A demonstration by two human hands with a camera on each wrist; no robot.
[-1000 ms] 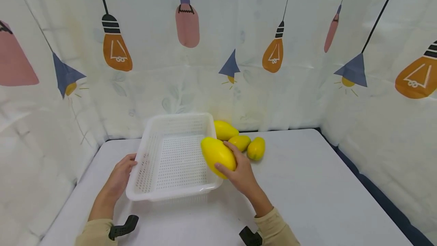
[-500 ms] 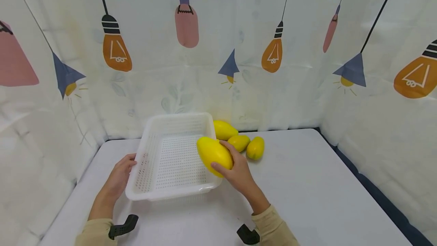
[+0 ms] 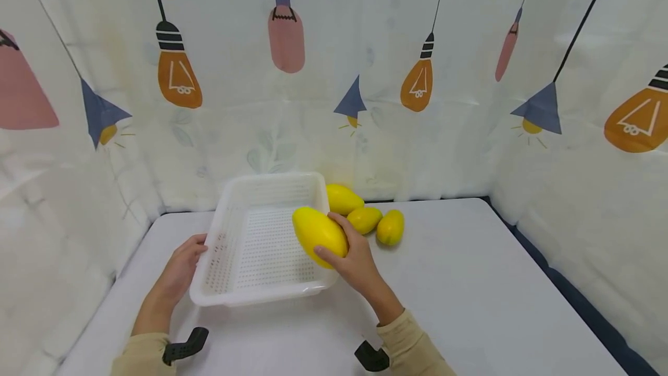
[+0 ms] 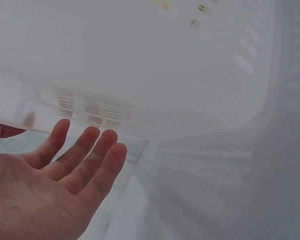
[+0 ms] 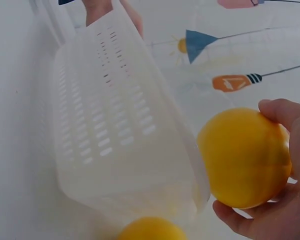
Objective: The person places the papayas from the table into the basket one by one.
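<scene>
In the head view my left hand (image 3: 180,266) grips the left rim of a white perforated plastic basket (image 3: 261,293), which is tilted up above the table. The left wrist view shows my fingers (image 4: 92,167) against the basket's outer wall, with the thumb at the rim. My right hand (image 3: 360,263) holds a large yellow mango (image 3: 317,235) between thumb and fingers, over the basket's right edge. The right wrist view shows this mango (image 5: 242,157) close beside the rim. No fruit shows inside the basket.
Behind the basket's right side lie three more yellow fruits: one mango (image 3: 344,199) partly hidden by the rim, a smaller one (image 3: 364,220), and an upright ridged one (image 3: 390,227). They rest on a white table (image 3: 485,283). A lamp-patterned curtain (image 3: 235,132) encloses the table.
My right hand has moved left with the mango, from the basket's right rim further over its inside. My left hand and the basket have barely shifted.
</scene>
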